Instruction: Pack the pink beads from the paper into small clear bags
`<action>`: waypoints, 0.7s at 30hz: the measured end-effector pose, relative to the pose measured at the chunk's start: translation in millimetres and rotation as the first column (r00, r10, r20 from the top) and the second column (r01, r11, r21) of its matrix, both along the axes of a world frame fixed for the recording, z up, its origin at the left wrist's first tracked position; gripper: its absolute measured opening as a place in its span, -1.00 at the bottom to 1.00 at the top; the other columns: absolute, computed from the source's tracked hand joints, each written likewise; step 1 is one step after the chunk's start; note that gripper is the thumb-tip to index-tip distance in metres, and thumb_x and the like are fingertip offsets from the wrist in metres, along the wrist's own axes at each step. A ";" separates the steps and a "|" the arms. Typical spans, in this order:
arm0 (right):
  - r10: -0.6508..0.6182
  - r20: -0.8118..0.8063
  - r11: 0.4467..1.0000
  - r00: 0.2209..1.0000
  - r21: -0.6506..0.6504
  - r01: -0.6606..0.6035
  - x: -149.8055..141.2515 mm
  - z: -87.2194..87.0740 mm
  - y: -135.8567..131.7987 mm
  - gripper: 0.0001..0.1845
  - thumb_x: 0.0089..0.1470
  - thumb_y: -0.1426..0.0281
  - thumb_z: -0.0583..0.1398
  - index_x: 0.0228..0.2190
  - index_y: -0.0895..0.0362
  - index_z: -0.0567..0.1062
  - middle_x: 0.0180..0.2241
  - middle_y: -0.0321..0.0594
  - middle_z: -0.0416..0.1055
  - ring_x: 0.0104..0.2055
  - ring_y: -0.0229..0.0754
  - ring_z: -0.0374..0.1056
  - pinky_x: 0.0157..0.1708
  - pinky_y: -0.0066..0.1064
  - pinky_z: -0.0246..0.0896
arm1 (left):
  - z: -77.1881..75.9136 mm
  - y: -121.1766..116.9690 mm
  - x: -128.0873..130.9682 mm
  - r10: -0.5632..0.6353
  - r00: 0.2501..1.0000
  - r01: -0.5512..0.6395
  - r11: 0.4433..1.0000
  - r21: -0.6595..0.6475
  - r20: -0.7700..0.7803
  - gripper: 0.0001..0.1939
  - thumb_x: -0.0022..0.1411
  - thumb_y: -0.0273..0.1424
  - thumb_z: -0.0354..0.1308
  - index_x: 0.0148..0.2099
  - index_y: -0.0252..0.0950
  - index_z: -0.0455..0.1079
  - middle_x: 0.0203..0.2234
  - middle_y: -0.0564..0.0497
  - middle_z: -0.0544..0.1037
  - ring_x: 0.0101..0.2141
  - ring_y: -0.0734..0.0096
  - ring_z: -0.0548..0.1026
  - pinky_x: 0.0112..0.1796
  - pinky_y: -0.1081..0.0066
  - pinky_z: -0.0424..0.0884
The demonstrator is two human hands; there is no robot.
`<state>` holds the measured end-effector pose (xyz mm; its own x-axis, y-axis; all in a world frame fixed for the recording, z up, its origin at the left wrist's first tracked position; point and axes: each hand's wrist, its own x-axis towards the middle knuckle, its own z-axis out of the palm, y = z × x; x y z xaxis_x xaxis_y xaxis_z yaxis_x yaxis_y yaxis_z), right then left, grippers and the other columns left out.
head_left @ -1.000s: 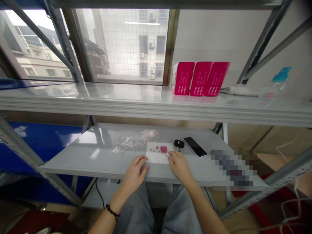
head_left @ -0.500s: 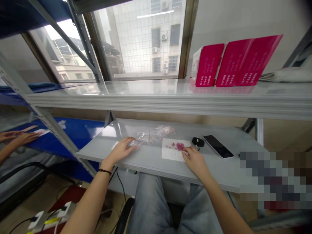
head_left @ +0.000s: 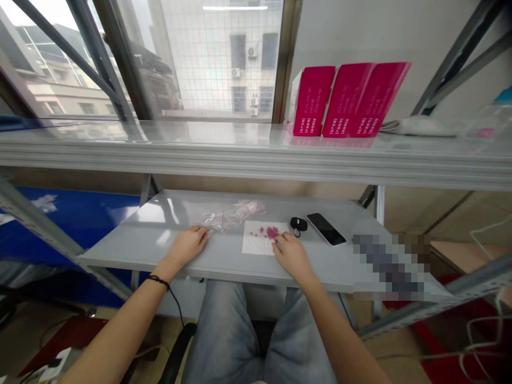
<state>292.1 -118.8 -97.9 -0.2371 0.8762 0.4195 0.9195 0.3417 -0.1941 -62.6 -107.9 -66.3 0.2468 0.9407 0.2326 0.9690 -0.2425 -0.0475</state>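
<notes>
My left hand (head_left: 187,246) rests on the grey shelf (head_left: 136,240), its fingertips at the edge of a pile of clear plastic zip bags (head_left: 231,216) with red marks. My right hand (head_left: 293,256) lies at the lower edge of a white paper sheet (head_left: 258,242), its fingertips close to a cluster of small pink beads (head_left: 272,232). The fingertips hide whether a bead is between them. Several loose beads lie to the cluster's left. A black key fob (head_left: 298,224) and a black smartphone (head_left: 326,229) sit to the right of the sheet.
Three magenta boxes (head_left: 344,100) stand on the upper shelf (head_left: 200,144) before a wire-mesh window. Steel rack braces (head_left: 40,221) run along both sides. A pixelated patch (head_left: 388,265) covers the lower shelf's right part. My knees lie below its front edge.
My view has swung left and dropped back. The co-worker's hands at the left have gone from view. My left hand stays by the bags, and my right hand stays at the sheet.
</notes>
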 end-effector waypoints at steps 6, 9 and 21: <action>0.001 0.035 1.000 0.999 -0.013 -0.001 -0.2 3.8 -1.9 -0.73 0.32 0.43 0.07 -0.25 0.13 0.58 -0.23 -0.08 0.49 -0.12 -0.04 0.36 -0.07 -0.31 0.15 | 3.0 -11.4 -3.5 0.048 0.999 -0.048 0.998 0.034 -0.001 -0.77 0.39 -0.40 -0.07 -0.06 -0.30 0.40 -0.24 -0.18 0.61 -0.31 0.11 0.59 -0.32 0.31 0.37; -0.007 0.038 1.000 0.999 -0.011 0.007 0.2 3.8 -1.5 -0.73 0.32 0.44 0.07 -0.22 0.13 0.59 -0.22 -0.08 0.49 -0.11 -0.04 0.36 -0.07 -0.31 0.14 | 4.7 -20.7 -1.9 0.018 0.998 -0.022 0.998 0.054 0.063 -0.74 0.32 -0.49 -0.05 0.03 -0.28 0.29 -0.25 -0.13 0.59 -0.34 0.14 0.58 -0.35 0.33 0.34; -0.005 0.022 1.000 1.000 0.006 0.005 2.1 -0.9 1.7 -0.76 0.30 0.45 0.09 -0.26 0.15 0.58 -0.23 -0.07 0.50 -0.14 -0.02 0.39 -0.09 -0.31 0.16 | 34.8 -59.8 49.3 -0.290 0.766 0.252 0.956 0.147 0.574 -0.90 0.35 -0.48 -0.01 -0.12 -0.21 0.28 -0.34 0.04 0.51 -0.36 0.37 0.49 -0.30 0.41 0.35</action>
